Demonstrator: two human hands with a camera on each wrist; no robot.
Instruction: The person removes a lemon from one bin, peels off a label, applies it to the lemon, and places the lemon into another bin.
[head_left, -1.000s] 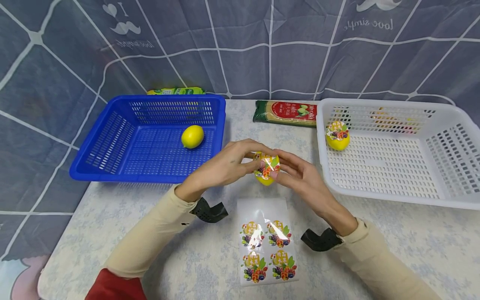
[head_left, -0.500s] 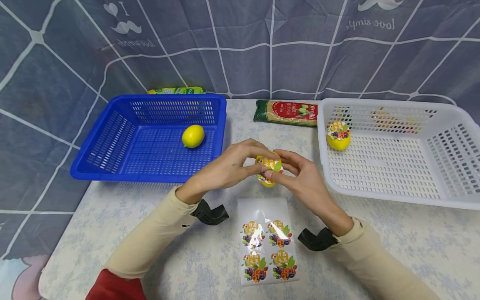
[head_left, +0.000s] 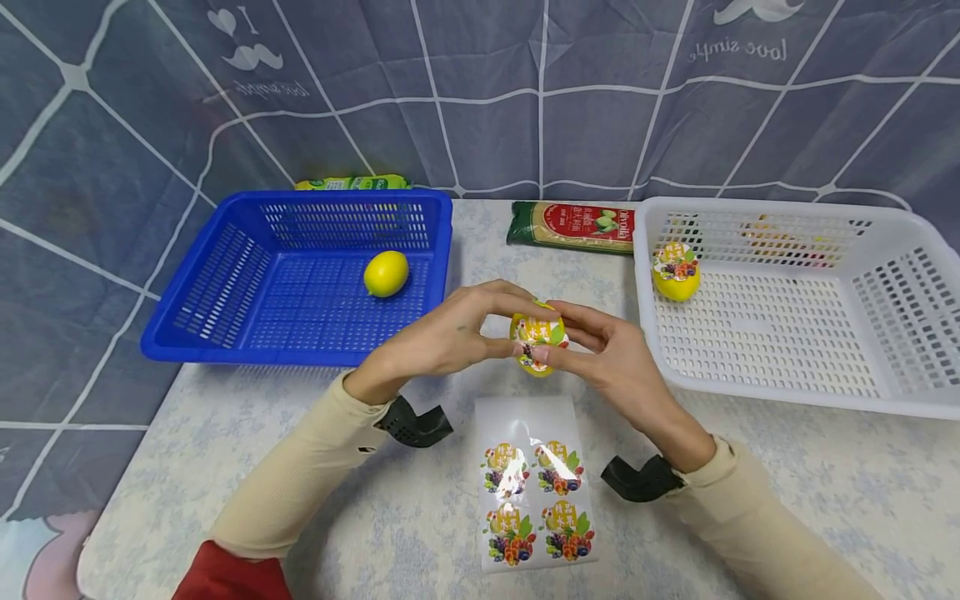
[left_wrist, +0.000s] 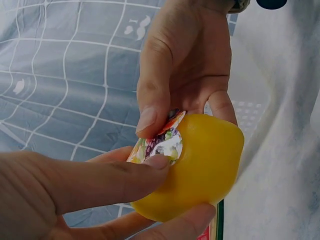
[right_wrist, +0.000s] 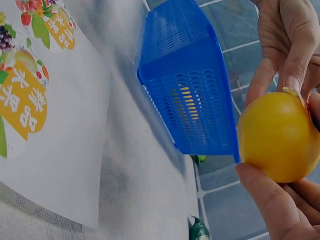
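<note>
Over the middle of the table, both hands hold a yellow lemon [left_wrist: 212, 155] with a fruit-print sticker [head_left: 547, 332] on the side facing up. My left hand [head_left: 450, 332] grips its left side, thumb at the sticker's edge and fingers over the top. From the other side my right hand [head_left: 622, 367] holds it, its thumb pressing the sticker's lower part. In the left wrist view both thumbs lie on the sticker, one edge of which stands slightly off the peel. The right wrist view shows the lemon's bare underside. Below the hands lies a sticker sheet [head_left: 523, 408] with several stickers.
A blue basket [head_left: 296, 358] at the left holds one plain lemon [head_left: 386, 273]. In the white basket [head_left: 795, 396] at the right sits a stickered lemon [head_left: 677, 287]. A green-and-red packet [head_left: 573, 225] lies at the back between them; a green-yellow packet [head_left: 352, 182] shows behind the blue basket.
The lemon has turned a little and shifted slightly right between the hands, showing more of its sticker. My left thumb has slid left toward the sticker's edge. The baskets and sheet stay put.
</note>
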